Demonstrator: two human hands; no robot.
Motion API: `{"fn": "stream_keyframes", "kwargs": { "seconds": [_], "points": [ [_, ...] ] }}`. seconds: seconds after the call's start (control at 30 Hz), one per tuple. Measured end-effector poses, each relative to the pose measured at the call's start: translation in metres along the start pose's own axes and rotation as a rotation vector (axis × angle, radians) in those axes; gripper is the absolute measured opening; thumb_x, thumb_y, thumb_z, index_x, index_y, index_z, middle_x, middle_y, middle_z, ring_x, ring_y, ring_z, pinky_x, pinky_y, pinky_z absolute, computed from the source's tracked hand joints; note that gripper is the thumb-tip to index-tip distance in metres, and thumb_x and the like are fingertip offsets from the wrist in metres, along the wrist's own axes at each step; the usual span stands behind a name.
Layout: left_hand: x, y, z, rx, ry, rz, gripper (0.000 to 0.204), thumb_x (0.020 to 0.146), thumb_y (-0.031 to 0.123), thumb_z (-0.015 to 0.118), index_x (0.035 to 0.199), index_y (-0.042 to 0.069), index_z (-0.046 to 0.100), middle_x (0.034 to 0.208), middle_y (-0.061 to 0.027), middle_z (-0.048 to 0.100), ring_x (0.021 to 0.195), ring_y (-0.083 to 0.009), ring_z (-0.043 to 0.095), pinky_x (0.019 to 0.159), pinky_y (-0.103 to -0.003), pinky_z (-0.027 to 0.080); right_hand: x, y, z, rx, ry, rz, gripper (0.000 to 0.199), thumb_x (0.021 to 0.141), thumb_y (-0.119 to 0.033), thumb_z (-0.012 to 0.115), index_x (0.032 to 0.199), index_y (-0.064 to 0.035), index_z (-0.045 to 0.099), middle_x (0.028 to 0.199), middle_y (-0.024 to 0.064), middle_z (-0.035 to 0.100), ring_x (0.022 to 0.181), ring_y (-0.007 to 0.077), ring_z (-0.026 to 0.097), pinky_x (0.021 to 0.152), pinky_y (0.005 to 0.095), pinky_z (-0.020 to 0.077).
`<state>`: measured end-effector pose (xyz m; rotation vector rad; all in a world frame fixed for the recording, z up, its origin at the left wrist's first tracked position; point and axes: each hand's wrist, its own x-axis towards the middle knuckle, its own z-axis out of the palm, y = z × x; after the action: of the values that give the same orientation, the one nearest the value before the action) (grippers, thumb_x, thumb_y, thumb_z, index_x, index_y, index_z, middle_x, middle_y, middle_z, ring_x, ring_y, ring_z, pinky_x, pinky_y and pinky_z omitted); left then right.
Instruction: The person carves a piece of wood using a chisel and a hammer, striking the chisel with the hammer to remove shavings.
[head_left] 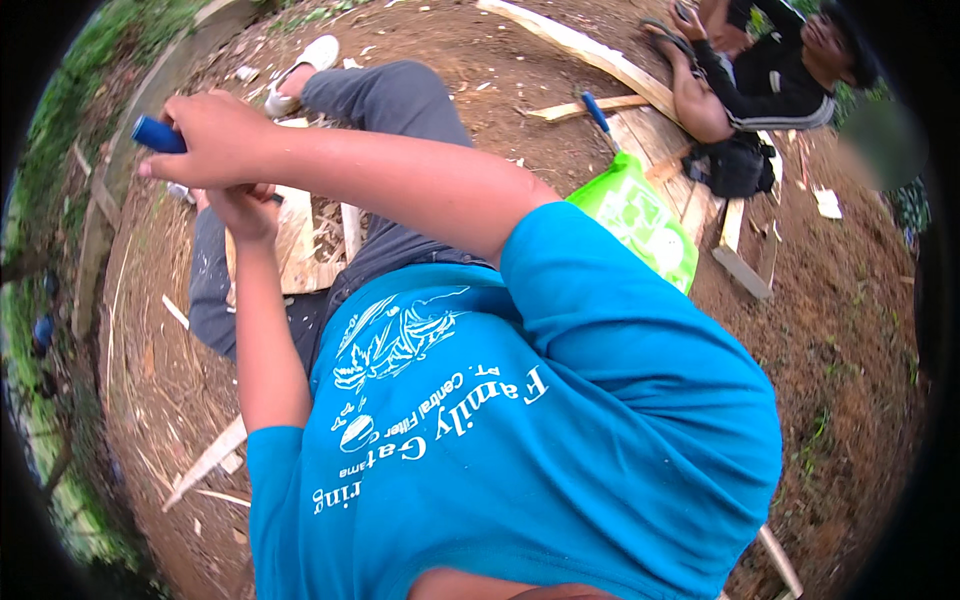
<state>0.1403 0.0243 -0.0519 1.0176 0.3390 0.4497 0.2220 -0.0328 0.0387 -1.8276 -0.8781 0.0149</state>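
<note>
My right hand (215,140) reaches across to the left, its fingers wrapped round a blue handle (160,136). The rest of that tool is hidden, so its kind does not show. Just below it, my left hand (246,212) is closed, partly covered by the right. A small dark bit shows beside its fingers, but what it holds is hard to make out. A pale wooden board (298,245) lies between my legs, under and beside my hands, with wood chips near it.
At right, a bright green bag (640,215) lies on planks beside another blue-handled tool (597,112). A person in black (770,80) sits at the upper right near a black bag (733,166). Long wood strips (580,48) and offcuts lie on the soil.
</note>
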Motion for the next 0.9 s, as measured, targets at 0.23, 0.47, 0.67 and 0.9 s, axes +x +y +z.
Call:
{"fn": "stream_keyframes", "kwargs": {
  "seconds": [0.23, 0.47, 0.67, 0.9],
  "points": [
    [0.000, 0.008, 0.001, -0.072, -0.220, 0.015, 0.040, 0.104, 0.034, 0.051, 0.073, 0.015, 0.033, 0.058, 0.0053, 0.024, 0.047, -0.0062, 0.017, 0.044, -0.026, 0.015, -0.114, 0.126, -0.166, -0.021, 0.261, 0.496, 0.045, 0.095, -0.044, 0.068, 0.109, -0.0020, 0.075, 0.094, 0.0115, 0.074, 0.085, 0.0194, 0.070, 0.077, 0.0360, 0.0561],
    [-0.002, 0.005, -0.001, -0.045, -0.163, 0.050, 0.063, 0.101, 0.071, 0.043, 0.115, 0.011, 0.053, 0.063, 0.0062, 0.027, 0.050, -0.0059, 0.022, 0.047, -0.025, 0.019, -0.345, 0.208, -0.315, -0.212, 0.297, 0.979, 0.032, 0.097, -0.032, 0.066, 0.106, -0.0022, 0.075, 0.093, 0.0093, 0.077, 0.086, 0.0179, 0.070, 0.080, 0.0354, 0.0540],
    [-0.001, 0.004, -0.012, 0.016, -0.141, -0.020, 0.058, 0.100, 0.069, 0.047, 0.115, 0.013, 0.052, 0.074, 0.0016, 0.040, 0.059, -0.0103, 0.037, 0.053, -0.026, 0.035, -0.400, 0.197, -0.254, -0.087, 0.192, 1.022, 0.029, 0.097, -0.029, 0.067, 0.102, -0.0010, 0.075, 0.088, 0.0086, 0.076, 0.082, 0.0163, 0.069, 0.078, 0.0344, 0.0538],
    [0.004, 0.009, -0.040, 0.830, -0.064, 0.268, 0.050, 0.114, 0.044, 0.034, 0.117, 0.007, 0.067, 0.102, -0.0058, 0.068, 0.095, -0.0188, 0.064, 0.092, -0.037, 0.051, -0.239, 0.129, -0.147, 0.260, 0.313, 0.676, 0.023, 0.104, -0.022, 0.064, 0.109, -0.0010, 0.073, 0.097, 0.0034, 0.072, 0.094, 0.0123, 0.066, 0.087, 0.0287, 0.0516]
  ]
}}
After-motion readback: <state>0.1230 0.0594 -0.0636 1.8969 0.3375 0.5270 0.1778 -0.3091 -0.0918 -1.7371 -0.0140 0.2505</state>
